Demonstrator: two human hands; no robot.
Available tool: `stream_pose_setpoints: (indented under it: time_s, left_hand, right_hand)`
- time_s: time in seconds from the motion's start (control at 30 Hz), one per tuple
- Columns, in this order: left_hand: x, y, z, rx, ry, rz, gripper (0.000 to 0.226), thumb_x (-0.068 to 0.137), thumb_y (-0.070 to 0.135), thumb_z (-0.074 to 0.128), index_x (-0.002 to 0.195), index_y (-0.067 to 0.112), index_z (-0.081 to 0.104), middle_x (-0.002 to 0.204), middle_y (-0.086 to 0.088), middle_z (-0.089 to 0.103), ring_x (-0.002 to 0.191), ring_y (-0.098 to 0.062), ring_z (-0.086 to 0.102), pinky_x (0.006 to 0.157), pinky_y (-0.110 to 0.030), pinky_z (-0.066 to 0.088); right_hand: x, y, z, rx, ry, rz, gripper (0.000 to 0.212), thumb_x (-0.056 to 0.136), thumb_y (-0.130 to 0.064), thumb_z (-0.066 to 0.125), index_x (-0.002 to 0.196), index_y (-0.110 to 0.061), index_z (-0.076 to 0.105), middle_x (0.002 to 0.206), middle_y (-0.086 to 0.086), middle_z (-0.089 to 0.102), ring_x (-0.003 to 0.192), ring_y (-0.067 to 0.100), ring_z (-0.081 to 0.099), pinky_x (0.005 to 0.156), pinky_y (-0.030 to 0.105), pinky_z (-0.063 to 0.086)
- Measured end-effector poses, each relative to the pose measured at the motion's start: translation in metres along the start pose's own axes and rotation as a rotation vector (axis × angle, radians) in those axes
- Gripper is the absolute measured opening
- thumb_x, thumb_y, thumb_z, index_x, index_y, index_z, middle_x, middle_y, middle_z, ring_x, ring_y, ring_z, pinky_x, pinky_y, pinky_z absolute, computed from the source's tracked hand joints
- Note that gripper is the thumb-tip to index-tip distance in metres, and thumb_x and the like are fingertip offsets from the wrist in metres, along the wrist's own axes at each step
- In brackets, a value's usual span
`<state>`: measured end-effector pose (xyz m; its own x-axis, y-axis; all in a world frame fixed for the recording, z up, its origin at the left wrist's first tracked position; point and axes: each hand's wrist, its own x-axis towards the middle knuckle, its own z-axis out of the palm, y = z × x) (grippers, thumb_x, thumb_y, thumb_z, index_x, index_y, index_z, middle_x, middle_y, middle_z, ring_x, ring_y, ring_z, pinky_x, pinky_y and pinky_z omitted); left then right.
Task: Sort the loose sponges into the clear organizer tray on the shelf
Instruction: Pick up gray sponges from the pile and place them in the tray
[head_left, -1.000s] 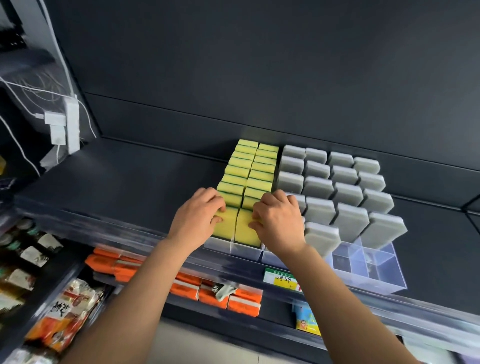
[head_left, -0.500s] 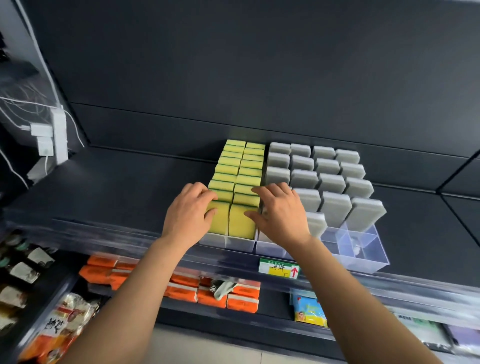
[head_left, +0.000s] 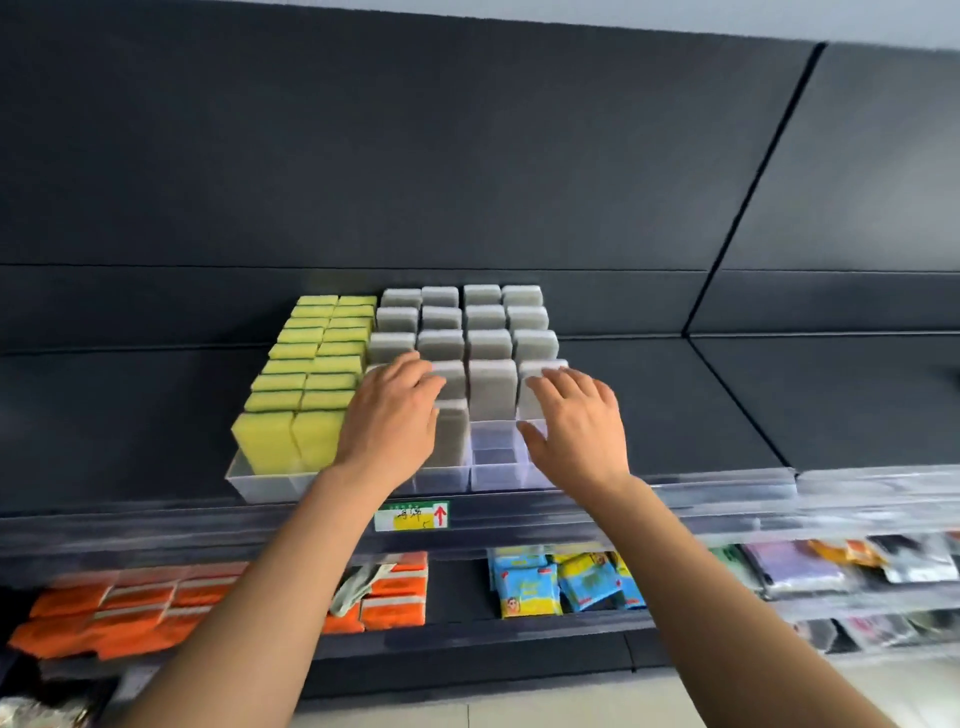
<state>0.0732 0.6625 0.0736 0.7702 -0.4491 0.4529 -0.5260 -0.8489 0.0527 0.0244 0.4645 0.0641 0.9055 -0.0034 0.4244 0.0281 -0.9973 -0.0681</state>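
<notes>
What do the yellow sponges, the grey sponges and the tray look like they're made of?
Yellow sponges: soft foam by the look, matte and porous, with a dark green scouring layer on one face. Grey sponges: probably foam too, matte and finely grained. Tray: clear hard plastic, glossy, with see-through walls.

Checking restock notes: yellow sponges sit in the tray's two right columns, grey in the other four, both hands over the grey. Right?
Wrong side: the head view shows yellow sponges in the clear tray's two left columns. Grey sponges take the other four, left hand and right hand over them.
</notes>
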Motion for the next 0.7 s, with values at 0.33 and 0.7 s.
stream_pose_setpoints:
  time_s: [0.33, 0.7]
  left_hand:
    - [0.011, 0.163, 0.050, -0.047, -0.151, 0.191, 0.039, 0.086, 0.016, 0.061, 0.124, 0.011, 0.054, 0.135, -0.005, 0.049, 0.132, -0.024, 0.035, 0.105, -0.038, 0.033]
    - [0.046, 0.320, 0.088, -0.130, -0.180, 0.390, 0.034, 0.088, 0.021, 0.058, 0.122, 0.014, 0.056, 0.131, 0.000, 0.052, 0.129, -0.019, 0.038, 0.101, -0.034, 0.035]
  right_hand:
    - [-0.097, 0.149, -0.030, -0.101, -0.139, 0.175, 0.044, 0.085, -0.039, 0.058, 0.124, -0.020, 0.049, 0.129, 0.000, 0.052, 0.126, 0.022, 0.039, 0.103, 0.035, 0.026]
    - [-0.172, 0.282, -0.063, -0.145, -0.195, 0.425, 0.048, 0.087, -0.041, 0.055, 0.131, -0.023, 0.043, 0.134, 0.000, 0.050, 0.126, 0.022, 0.039, 0.105, 0.038, 0.030]
